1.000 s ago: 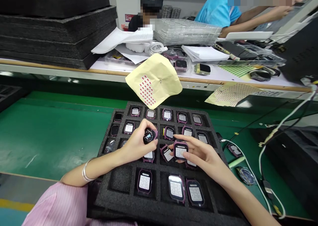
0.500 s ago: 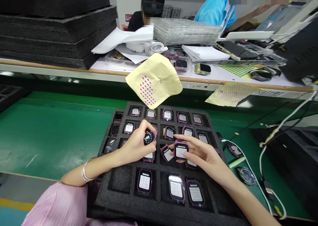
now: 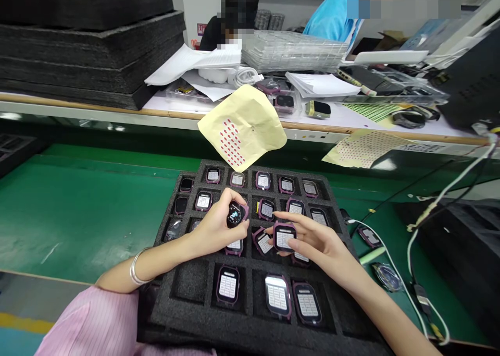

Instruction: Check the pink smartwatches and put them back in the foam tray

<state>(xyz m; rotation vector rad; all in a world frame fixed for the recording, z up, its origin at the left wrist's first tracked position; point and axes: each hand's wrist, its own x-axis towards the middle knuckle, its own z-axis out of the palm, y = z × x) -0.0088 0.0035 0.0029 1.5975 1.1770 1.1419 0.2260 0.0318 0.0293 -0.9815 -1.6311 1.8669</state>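
My left hand (image 3: 222, 223) grips a purple watch (image 3: 235, 215) whose dark screen shows a dial, held over the foam tray (image 3: 250, 322). Between the fingers and thumb of my right hand (image 3: 312, 236) is another purple watch (image 3: 284, 237), its screen lit with a white grid. Several similar watches lie face up in the tray's compartments. Nearest me are a watch with a white grid (image 3: 227, 284) and, to its right, two more side by side in one compartment. My hands cover parts of the middle rows.
Stacked black foam trays (image 3: 78, 48) stand on the shelf at left. A yellow sticker sheet (image 3: 244, 126) hangs from the shelf edge (image 3: 167, 113) behind the tray. Cables (image 3: 410, 252) and a loose watch (image 3: 369, 237) lie right. Two people are beyond the shelf.
My left hand has tilted its watch slightly and shifted a little to the right. My right hand stays in place. The arm of the person in blue is no longer stretched out at the back.
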